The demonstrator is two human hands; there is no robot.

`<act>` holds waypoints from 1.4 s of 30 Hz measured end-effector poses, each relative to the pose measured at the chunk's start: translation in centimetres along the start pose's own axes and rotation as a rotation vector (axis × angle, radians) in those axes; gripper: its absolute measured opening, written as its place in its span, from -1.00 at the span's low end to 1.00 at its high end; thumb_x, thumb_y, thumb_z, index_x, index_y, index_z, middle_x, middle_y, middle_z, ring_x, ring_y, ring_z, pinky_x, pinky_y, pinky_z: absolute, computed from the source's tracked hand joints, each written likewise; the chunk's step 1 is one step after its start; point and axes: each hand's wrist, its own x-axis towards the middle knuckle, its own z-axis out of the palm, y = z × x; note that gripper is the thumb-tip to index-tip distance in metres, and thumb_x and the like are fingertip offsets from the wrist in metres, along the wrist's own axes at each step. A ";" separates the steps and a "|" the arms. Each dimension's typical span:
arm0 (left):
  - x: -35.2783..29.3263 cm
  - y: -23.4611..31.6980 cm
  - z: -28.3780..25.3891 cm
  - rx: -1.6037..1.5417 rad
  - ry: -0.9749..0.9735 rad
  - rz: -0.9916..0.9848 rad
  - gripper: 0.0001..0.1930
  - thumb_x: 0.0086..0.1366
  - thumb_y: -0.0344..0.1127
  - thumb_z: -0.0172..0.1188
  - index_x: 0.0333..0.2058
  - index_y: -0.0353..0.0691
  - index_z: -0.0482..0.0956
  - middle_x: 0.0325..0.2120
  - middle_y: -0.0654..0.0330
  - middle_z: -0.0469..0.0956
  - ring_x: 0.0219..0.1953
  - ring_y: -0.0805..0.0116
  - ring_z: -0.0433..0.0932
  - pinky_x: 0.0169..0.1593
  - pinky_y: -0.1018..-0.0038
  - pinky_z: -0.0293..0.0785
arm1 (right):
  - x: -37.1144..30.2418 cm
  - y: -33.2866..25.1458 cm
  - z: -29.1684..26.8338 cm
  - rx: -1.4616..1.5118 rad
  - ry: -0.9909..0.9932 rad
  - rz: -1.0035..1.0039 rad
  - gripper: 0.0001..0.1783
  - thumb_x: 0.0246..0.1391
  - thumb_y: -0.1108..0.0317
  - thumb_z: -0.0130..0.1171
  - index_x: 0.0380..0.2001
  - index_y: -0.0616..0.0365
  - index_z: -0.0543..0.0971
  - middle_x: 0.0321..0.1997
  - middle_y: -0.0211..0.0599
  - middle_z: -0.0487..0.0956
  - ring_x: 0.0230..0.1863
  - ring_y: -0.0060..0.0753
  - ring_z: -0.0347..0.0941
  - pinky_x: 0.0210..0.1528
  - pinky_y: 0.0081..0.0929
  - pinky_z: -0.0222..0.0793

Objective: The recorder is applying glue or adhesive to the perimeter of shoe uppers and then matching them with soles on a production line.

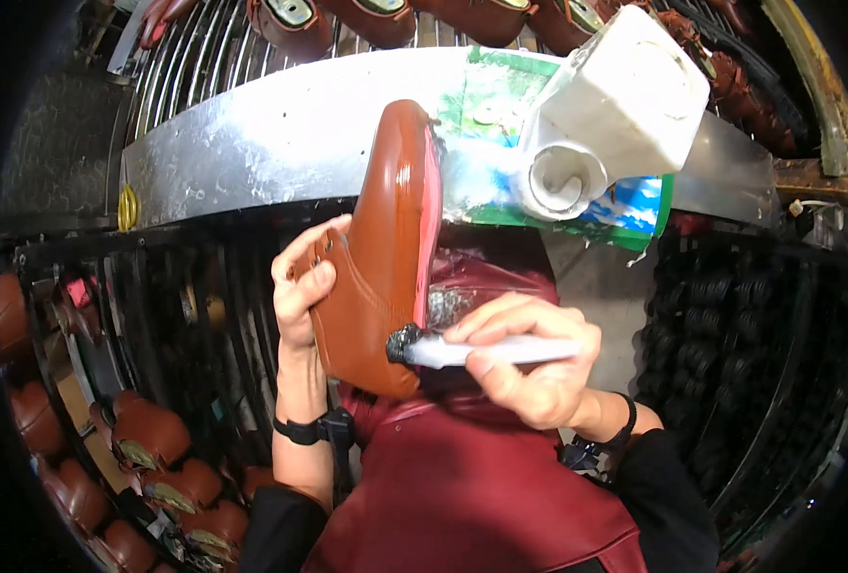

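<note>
A glossy brown leather ankle shoe (378, 239) stands on end in front of me, toe pointing away and pink underside (429, 215) turned to the right. My left hand (301, 286) is closed around its ankle opening, with the thumb by the eyelets. In my right hand (538, 368) is a brush with a whitish handle (486, 352). Its dark, clotted bristle head (404, 344) touches the heel area close to the lower edge. Part of the left fingers is hidden behind the shoe.
Beyond the shoe runs a metal bench (252, 134). A white plastic container (648, 95) with a round spout stands on a green-and-blue sheet (495, 91). Brown shoes (290, 27) line a roller rack behind. More shoes (151, 430) fill a left rack; dark ridged pieces (720, 315) hang right.
</note>
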 end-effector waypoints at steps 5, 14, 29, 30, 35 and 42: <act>0.8 0.6 -0.4 0.011 0.024 -0.003 -0.49 0.33 -0.29 0.28 0.16 -0.54 0.55 -0.03 -0.07 0.69 -0.05 0.20 0.72 0.11 0.32 0.64 | -0.7 -2.3 0.0 -0.104 -0.196 -0.029 -0.82 -0.02 0.59 0.44 -0.33 0.44 0.68 -0.32 0.00 0.74 -0.34 -0.28 0.72 -0.27 -0.43 0.64; 0.3 1.4 0.2 -0.085 0.069 -0.050 -0.66 0.49 -0.26 0.14 0.04 -0.41 0.60 -0.16 0.07 0.71 -0.17 0.34 0.73 -0.06 0.39 0.69 | 0.7 -2.4 0.1 -0.152 -0.149 -0.144 -0.75 -0.14 0.64 0.45 -0.32 0.45 0.66 -0.31 0.04 0.73 -0.35 -0.31 0.71 -0.26 -0.47 0.61; 0.1 -1.2 3.1 -0.619 -0.095 -0.034 -0.57 0.61 -0.19 -0.08 0.21 -0.39 0.53 0.05 -0.04 0.66 0.01 0.11 0.71 0.12 0.15 0.70 | 13.1 0.8 -3.7 -0.054 -0.194 -0.017 -0.76 0.11 0.53 0.29 -0.16 0.46 0.64 -0.17 0.01 0.74 -0.26 -0.35 0.69 -0.16 -0.38 0.63; -0.2 0.0 4.5 -0.392 0.105 -0.007 -0.55 0.61 -0.13 -0.07 0.20 -0.37 0.53 0.05 0.00 0.67 0.03 0.13 0.71 0.14 0.18 0.68 | 13.6 2.0 -3.6 0.033 -0.108 0.046 -0.80 0.19 0.48 0.33 -0.19 0.42 0.65 -0.21 -0.01 0.74 -0.35 -0.35 0.68 -0.22 -0.40 0.62; 1.6 2.5 0.8 -0.224 0.324 0.017 -0.62 0.47 -0.28 0.16 0.14 -0.41 0.58 -0.07 0.06 0.70 -0.11 0.29 0.70 0.03 0.38 0.62 | 5.7 3.8 1.1 0.451 0.275 0.355 -0.87 0.32 0.45 0.24 -0.27 0.34 0.59 -0.50 -0.14 0.64 -0.63 -0.29 0.58 -0.65 -0.38 0.51; 14.3 12.3 -4.6 0.520 0.576 0.513 -0.63 0.21 -0.40 0.44 -0.04 -0.49 0.71 -0.20 0.11 0.74 -0.20 0.43 0.67 -0.08 0.46 0.61 | 7.1 3.4 -0.2 0.449 0.523 0.267 -0.76 0.45 0.32 0.15 -0.28 0.28 0.55 -0.45 -0.06 0.67 -0.58 -0.23 0.63 -0.55 -0.34 0.63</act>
